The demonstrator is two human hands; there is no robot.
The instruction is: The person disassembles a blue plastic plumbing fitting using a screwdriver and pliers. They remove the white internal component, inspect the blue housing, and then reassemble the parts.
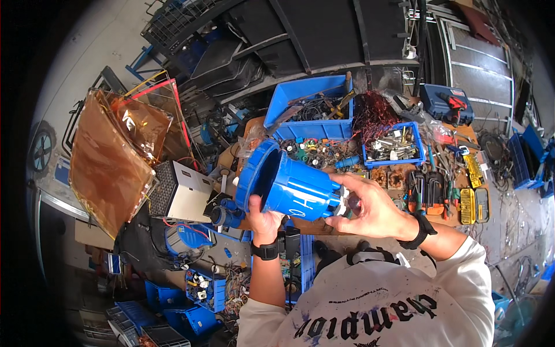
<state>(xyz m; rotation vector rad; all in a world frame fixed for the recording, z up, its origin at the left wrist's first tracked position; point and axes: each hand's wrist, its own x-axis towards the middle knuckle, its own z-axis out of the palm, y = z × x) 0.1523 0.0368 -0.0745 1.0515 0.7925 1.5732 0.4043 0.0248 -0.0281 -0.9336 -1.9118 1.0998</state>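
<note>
At centre frame I see the blue cylindrical housing [292, 186] held tilted in the air, its wide open rim facing upper left; my left hand [263, 220] grasps it from below near the rim, fingers clenched on its wall; my right hand [370, 209] grips the narrow white-fitted end at centre right, fingers closed around it; behind, in the upper centre, a blue bin [315, 107] of cables sits on the cluttered workbench [462, 173]; a copper-tinted panel [113, 156] leans at left.

Single head-mounted fisheye, looking steeply down past the wearer's chest. Hands and blue housing [292, 186] sit close, near centre. Cluttered surface [399, 173] and floor spread beyond; edges bend toward the dark rim.
</note>
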